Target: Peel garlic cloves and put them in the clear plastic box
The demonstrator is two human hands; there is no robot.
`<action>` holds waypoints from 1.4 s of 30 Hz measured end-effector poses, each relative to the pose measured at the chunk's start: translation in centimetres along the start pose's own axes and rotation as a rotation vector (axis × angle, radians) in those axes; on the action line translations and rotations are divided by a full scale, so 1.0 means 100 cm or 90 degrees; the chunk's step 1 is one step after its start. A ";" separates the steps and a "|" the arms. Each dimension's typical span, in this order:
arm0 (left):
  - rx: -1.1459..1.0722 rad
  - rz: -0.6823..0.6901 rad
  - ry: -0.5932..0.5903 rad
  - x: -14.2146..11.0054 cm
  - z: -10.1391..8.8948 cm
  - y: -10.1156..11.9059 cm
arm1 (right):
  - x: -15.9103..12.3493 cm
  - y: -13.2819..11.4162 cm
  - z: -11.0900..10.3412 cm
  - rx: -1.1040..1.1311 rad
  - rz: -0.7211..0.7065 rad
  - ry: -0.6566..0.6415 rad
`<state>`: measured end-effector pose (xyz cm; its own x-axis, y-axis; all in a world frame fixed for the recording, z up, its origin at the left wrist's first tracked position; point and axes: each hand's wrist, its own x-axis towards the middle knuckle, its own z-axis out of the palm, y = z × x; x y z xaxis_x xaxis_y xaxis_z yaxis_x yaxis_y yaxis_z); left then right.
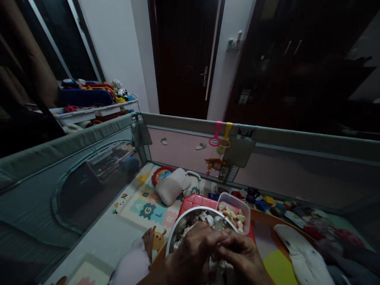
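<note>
Over a round metal bowl (173, 231), my left hand (191, 247) and my right hand (242, 253) meet with their fingertips pinched together. Whatever small thing sits between the fingers is hidden by them. Whitish garlic and papery garlic skins (204, 217) fill the bowl, partly covered by my hands. Just behind the right hand, a clear plastic container (246, 208) holds several peeled garlic cloves (231, 213). Bowl and container stand on a red plastic surface (192, 202).
A grey-green playpen fence (184, 120) with mesh sides surrounds the play mat (133, 219). A white cushion-like object (172, 186) lies ahead. A small child's foot (147, 239) is left of the bowl. Toys (276, 208) and a white cloth (303, 253) lie right.
</note>
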<state>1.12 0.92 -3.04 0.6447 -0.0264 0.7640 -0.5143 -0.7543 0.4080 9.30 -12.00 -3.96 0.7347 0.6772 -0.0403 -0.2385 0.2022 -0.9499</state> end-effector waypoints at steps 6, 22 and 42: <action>-0.038 -0.012 -0.023 -0.011 0.011 -0.003 | 0.004 0.005 -0.008 0.121 0.073 0.058; -0.086 -0.144 -0.090 -0.010 -0.010 0.001 | 0.006 0.006 -0.010 0.166 0.088 0.090; -0.116 -0.171 0.031 -0.007 -0.001 -0.002 | -0.001 0.015 -0.011 -0.140 -0.159 0.026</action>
<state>0.69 1.20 -3.65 0.7458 0.1928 0.6377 -0.4244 -0.6004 0.6778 9.60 -12.51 -5.68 0.7790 0.5964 0.1937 0.0918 0.1971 -0.9761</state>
